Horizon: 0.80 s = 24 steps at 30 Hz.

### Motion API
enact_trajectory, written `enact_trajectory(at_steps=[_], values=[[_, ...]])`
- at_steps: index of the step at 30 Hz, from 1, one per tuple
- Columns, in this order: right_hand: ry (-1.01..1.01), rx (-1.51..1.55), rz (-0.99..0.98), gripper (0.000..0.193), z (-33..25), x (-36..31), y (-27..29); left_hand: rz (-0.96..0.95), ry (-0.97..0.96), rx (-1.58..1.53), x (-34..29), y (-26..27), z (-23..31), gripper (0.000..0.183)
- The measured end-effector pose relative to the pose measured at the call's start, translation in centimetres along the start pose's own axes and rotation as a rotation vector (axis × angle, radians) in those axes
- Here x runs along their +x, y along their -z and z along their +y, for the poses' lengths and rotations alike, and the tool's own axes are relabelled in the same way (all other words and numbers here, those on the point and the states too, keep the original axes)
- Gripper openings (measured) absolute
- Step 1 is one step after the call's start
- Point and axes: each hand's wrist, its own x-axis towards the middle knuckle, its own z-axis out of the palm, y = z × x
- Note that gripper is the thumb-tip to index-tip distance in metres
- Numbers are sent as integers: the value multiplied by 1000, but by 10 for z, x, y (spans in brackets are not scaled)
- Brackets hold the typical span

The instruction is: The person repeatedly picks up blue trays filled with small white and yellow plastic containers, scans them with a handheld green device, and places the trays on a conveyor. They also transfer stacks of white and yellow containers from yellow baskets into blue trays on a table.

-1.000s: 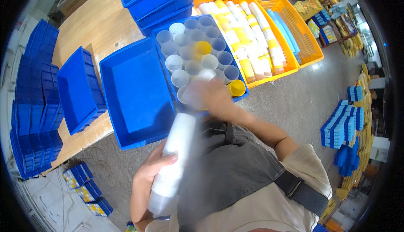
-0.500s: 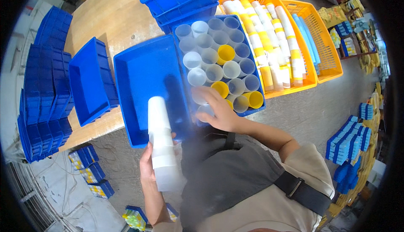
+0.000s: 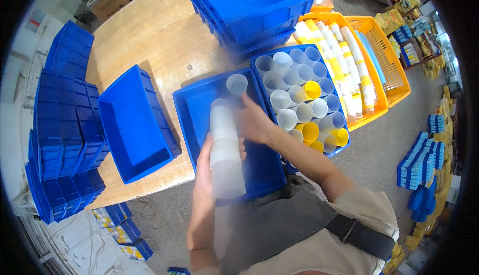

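Apparently loading blue tray (image 3: 197, 110): left hand (image 3: 203, 164) grips cup stack (image 3: 227, 161), right hand (image 3: 256, 122) pinches single cup (image 3: 237, 85) at tray's far end; next move likely calls for upright release

Table (image 3: 144, 40): brightly lit, a soft shadow beside the small blue tray (image 3: 132, 135)
Floor (image 3: 371, 155): grey, duller than the table
Right grip (image 3: 255, 121): slightly blurred
Cup stack (image 3: 228, 173): pale, hazy, edges softened
Dark apron (image 3: 284, 225): smeared toward its left
Upper right edge: whitish glare
Rim: black corners, straight lines bent, far goods (image 3: 410, 53) indistinct
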Motion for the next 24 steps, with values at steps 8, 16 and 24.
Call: enact_trajectory(at_steps=[8, 16, 24], values=[[3, 163, 154, 59, 12, 23, -62, -183, 166, -268, 10, 36, 49, 67], [81, -214, -107, 60, 47, 33, -50, -94, 191, -227, -13, 49, 58, 56], [-141, -435, 10, 61, 54, 42, -71, -111, 222, -46, -21, 77, 57, 57]])
